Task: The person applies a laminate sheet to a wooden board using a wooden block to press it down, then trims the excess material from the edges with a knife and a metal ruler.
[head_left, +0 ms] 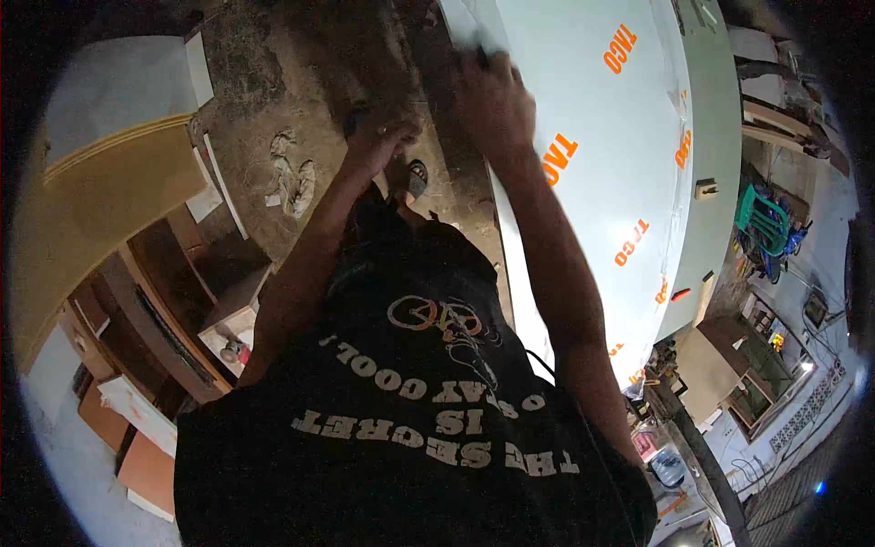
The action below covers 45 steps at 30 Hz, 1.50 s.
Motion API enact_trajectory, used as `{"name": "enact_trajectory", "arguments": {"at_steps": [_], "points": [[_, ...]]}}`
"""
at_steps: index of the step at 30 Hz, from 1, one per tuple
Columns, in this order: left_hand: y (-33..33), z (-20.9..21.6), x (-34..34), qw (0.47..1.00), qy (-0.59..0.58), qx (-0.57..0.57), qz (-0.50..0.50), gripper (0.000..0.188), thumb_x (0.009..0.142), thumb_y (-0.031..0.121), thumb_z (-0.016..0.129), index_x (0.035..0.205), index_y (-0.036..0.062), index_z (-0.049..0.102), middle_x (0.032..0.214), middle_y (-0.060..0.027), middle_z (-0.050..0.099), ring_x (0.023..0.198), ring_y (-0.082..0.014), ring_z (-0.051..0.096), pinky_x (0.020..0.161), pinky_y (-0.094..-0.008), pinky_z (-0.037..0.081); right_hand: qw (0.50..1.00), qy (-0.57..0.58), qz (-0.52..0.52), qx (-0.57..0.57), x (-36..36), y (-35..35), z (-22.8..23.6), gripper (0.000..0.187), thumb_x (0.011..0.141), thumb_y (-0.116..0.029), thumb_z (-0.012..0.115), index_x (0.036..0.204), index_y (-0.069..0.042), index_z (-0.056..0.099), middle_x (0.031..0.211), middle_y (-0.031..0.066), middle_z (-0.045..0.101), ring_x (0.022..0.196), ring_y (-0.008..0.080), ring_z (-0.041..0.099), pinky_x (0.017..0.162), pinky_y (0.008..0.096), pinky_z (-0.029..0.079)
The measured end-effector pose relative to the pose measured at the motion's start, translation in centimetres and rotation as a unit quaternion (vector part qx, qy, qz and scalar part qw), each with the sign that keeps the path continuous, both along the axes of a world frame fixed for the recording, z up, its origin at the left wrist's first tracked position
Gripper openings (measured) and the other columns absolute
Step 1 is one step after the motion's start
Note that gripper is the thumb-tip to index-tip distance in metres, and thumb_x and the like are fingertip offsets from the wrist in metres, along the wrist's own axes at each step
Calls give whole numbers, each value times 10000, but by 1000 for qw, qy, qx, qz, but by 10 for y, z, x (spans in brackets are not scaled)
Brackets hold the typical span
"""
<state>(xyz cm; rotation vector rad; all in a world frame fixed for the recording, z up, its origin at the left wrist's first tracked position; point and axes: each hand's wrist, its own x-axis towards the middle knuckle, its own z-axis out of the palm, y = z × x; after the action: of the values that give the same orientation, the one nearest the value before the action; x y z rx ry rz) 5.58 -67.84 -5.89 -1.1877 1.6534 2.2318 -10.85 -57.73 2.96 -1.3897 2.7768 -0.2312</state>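
1. Nearest, the person is wearing a black T-shirt [410,319], and both forearms are reaching away from it.
2. The left hand [383,146] is hanging above the floor [310,100], well apart from the panel; its fingers are curling partly inward. Whether it is holding something, I cannot tell.
3. The right hand [499,105] is bending its fingers at the panel's far left edge. Just beyond them a dark, blurred object [480,39] is showing; whether the hand is gripping it, or only passing near, I cannot tell.
4. The large film-covered panel [583,91] is lying flat on the person's right side, its long edge running beside the body. It is looking stiff and, for its size, probably rather heavy. The shiny film with orange lettering is wrinkling along the right border, so it may be slipping under the fingers and tearing easily; corners are likely the fragile part. Better holding places are seeming to be the two long edges, with palms supporting from below.
5. Farther right, a grey-green surface [715,118] is extending past the film, and a cream block [706,189] is resting there.
6. Farthest, a green plastic chair [766,221] is standing among clutter.
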Motion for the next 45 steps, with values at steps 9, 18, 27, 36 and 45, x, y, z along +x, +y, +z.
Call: {"name": "enact_trajectory", "arguments": {"at_steps": [9, 18, 27, 36, 45], "points": [[9, -41, -24, 988, 151, 11, 34, 377, 983, 320, 626, 1257, 62, 638, 1220, -121, 660, 1040, -207, 669, 877, -357, 528, 999, -2, 23, -25, 10, 13, 5, 339, 939, -268, 600, 1255, -143, 608, 1134, 165, 590, 1073, 368, 621, 843, 465, 571], [-10, -53, 9, 994, 76, 56, 61, 400, 991, 337, 610, 1257, 40, 635, 1168, -113, 684, 1032, -213, 665, 851, -381, 538, 1000, -20, 3, -23, -20, -50, 2, 350, 960, -335, 592, 1246, -133, 607, 1124, 149, 578, 1046, 346, 633, 801, 466, 578], [-68, -48, 23, 985, 64, 69, 146, 405, 949, 320, 661, 1216, 18, 623, 974, -97, 694, 877, -210, 691, 780, -356, 549, 1000, -10, 18, 2, -18, -35, 3, 348, 950, -293, 591, 1253, -122, 590, 1151, 166, 568, 1041, 357, 627, 790, 467, 589], [-185, -84, 3, 983, 104, 85, 121, 421, 965, 305, 633, 1243, -11, 614, 1081, -123, 706, 969, -223, 689, 863, -384, 545, 999, -37, 5, 9, -61, -141, 13, 354, 954, -289, 584, 1269, -129, 578, 1151, 182, 550, 1052, 379, 628, 789, 480, 588], [-260, -57, 16, 992, -50, -1, 114, 445, 984, 395, 598, 1246, 38, 639, 1098, -103, 704, 1010, -211, 672, 870, -392, 535, 998, -55, -20, 39, -15, -64, 11, 454, 944, -269, 611, 1368, -126, 531, 1225, 140, 562, 1070, 336, 625, 810, 435, 587]]}}
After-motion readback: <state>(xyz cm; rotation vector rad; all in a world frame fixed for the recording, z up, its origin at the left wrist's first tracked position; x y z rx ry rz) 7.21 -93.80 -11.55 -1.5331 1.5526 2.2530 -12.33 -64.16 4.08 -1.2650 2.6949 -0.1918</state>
